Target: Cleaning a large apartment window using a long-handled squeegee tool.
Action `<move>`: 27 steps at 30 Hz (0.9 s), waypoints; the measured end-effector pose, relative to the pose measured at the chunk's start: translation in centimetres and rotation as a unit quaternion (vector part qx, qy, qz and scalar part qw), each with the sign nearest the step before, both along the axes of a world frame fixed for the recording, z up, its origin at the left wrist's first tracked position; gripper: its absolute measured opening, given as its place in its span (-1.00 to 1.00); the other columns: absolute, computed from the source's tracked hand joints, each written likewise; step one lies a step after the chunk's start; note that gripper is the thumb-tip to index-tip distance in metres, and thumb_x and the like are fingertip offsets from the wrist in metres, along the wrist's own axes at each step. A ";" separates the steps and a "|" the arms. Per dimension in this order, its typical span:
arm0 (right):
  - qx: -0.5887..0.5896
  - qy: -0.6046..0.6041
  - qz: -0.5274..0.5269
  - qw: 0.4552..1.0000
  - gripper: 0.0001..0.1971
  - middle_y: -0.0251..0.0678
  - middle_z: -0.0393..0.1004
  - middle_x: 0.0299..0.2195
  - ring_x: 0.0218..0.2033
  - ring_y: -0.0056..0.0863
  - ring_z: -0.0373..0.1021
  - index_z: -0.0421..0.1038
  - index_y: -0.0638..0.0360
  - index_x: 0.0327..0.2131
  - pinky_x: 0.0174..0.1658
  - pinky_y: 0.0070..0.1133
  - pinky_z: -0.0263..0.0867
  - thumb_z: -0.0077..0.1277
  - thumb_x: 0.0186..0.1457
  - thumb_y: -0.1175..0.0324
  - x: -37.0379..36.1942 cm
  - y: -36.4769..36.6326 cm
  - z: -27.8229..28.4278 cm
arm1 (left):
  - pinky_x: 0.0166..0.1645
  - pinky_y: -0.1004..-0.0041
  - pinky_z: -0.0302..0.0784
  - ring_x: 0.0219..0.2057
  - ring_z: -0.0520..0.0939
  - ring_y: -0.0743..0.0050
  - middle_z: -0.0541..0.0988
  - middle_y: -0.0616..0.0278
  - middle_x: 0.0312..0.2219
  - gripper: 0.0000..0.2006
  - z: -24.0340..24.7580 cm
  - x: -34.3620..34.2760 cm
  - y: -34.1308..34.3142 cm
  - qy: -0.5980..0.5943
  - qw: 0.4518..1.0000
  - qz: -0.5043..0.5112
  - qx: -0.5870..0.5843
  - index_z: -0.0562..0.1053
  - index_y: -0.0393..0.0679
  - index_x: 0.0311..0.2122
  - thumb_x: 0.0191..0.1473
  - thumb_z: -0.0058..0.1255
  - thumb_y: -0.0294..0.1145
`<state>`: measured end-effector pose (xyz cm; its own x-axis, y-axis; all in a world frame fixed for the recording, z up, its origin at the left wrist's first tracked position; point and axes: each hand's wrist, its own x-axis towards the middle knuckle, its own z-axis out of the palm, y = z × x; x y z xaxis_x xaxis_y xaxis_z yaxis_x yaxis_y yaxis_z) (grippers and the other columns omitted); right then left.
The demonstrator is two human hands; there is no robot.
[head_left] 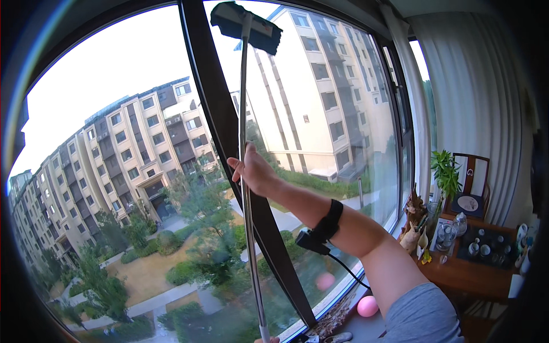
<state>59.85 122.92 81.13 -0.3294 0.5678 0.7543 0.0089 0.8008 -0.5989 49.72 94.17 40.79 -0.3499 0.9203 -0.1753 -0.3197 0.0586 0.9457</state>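
Note:
A long-handled mop (pixel 251 246) with a silver pole runs up in front of the window. Its flat head, with a dark green cloth pad (pixel 264 41), is up against the upper part of the right pane. My right hand (pixel 254 171) is around the middle of the pole, some fingers sticking out to the left. Low in the view, a sliver of my left hand (pixel 273 340) shows at the pole's pale lower end, closed around it; the rest lies out of frame. A black strap with a small device (pixel 313 241) and cable sits on my right forearm.
A dark window frame bar (pixel 220 114) slants between the panes. Near the sill is a pink ball (pixel 368 306). At right, a wooden table (pixel 472 274) bears glassware, a tea tray and ornaments, with a plant (pixel 446 171), chair (pixel 474 183) and pale curtain (pixel 474 103) behind.

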 end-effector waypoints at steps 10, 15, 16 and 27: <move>-0.048 0.119 0.009 0.992 -0.35 -0.26 0.33 -0.64 -0.79 -0.52 0.26 -0.41 0.15 0.23 -0.79 -0.56 0.23 -0.25 0.20 0.45 1.9 1.0 1.1 | -0.73 0.55 0.04 -0.83 0.18 0.66 0.19 0.45 -0.82 -0.70 6.1 3.5 7.5 0.043 0.996 -0.070 0.024 0.27 -0.07 -0.68 0.07 -0.06 -0.36; -0.062 0.113 0.002 0.992 -0.47 -0.21 0.34 -0.63 -0.81 -0.47 0.27 -0.25 0.26 0.13 -0.80 -0.56 0.24 -0.26 0.14 0.53 3.7 2.5 4.2 | -0.73 0.54 0.05 -0.83 0.21 0.64 0.21 0.43 -0.83 -0.64 10.1 5.2 9.6 0.055 0.993 -0.104 -0.002 0.27 -0.07 -0.68 0.13 -0.02 -0.26; -0.064 0.095 -0.005 0.993 -0.50 -0.15 0.36 -0.61 -0.80 -0.43 0.31 -0.22 0.30 0.10 -0.80 -0.55 0.26 -0.26 0.13 0.54 3.6 2.8 4.1 | -0.73 0.55 0.05 -0.82 0.21 0.65 0.21 0.44 -0.82 -0.65 10.0 5.2 9.9 0.056 0.993 -0.105 0.002 0.28 -0.07 -0.66 0.12 0.00 -0.25; -0.046 0.159 0.031 0.986 -0.58 -0.02 0.42 -0.57 -0.76 -0.24 0.39 -0.13 0.31 0.01 -0.75 -0.45 0.32 -0.24 0.10 0.56 -1.1 1.6 0.0 | -0.71 0.57 0.08 -0.79 0.22 0.71 0.26 0.50 -0.76 -0.78 4.0 -1.4 7.0 0.137 0.986 0.046 0.078 0.42 -0.08 -0.52 0.03 0.11 -0.21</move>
